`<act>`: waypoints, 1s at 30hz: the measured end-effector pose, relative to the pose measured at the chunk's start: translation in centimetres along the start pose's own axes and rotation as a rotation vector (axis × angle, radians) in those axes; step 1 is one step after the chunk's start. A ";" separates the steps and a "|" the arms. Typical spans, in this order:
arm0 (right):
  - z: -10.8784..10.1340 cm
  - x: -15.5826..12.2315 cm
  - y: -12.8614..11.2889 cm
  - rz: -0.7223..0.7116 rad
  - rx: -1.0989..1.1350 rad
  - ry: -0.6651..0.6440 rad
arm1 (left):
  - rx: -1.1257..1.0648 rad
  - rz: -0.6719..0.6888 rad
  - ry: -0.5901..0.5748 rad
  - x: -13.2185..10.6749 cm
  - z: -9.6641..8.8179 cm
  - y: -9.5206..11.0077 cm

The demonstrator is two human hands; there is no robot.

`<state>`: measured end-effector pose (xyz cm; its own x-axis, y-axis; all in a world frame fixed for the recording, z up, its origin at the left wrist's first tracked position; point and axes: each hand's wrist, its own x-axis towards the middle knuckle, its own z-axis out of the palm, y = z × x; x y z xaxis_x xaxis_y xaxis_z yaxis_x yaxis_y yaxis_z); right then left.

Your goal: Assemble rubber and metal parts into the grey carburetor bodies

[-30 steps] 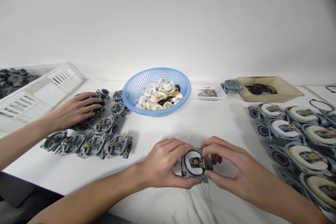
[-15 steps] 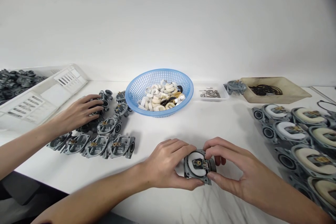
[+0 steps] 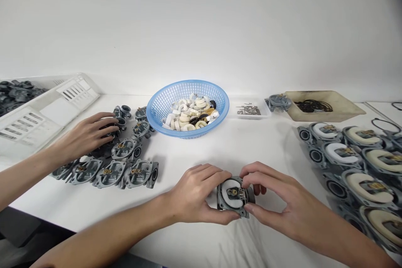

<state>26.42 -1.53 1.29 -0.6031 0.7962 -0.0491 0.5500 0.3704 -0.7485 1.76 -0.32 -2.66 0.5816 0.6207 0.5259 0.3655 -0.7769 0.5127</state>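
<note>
Metal housing [image 3: 243,212], open face up, at the near part of the tabletop [image 3: 188,155]; whether it rests there I cannot tell. A white C-shaped float [image 3: 225,194] lies inside. My left hand [image 3: 201,194] grips the housing's left side; my right hand [image 3: 273,194] has thumb and fingertips closed about its right end. For good work, I judge, the left should keep the housing level while the right presses lightly, sparing the float.
</note>
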 end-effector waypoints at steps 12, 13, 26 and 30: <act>-0.3 -0.2 -0.9 -0.032 0.004 0.028 | -0.025 -0.008 -0.038 -0.2 -0.4 0.2; -0.2 -0.2 -0.9 -0.045 0.002 0.035 | -0.027 -0.005 -0.038 -0.3 -0.4 0.2; 0.1 -0.1 -1.0 -0.116 -0.011 0.087 | -0.003 0.029 -0.023 -0.1 -0.4 0.0; 0.2 -0.1 -0.8 -0.110 -0.019 0.095 | -0.010 0.030 -0.025 -0.2 -0.4 0.0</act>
<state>25.94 -2.05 1.81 -0.6034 0.7917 0.0959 0.4951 0.4661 -0.7332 1.38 -0.41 -2.45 0.6101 0.5941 0.5242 0.3406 -0.7940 0.5035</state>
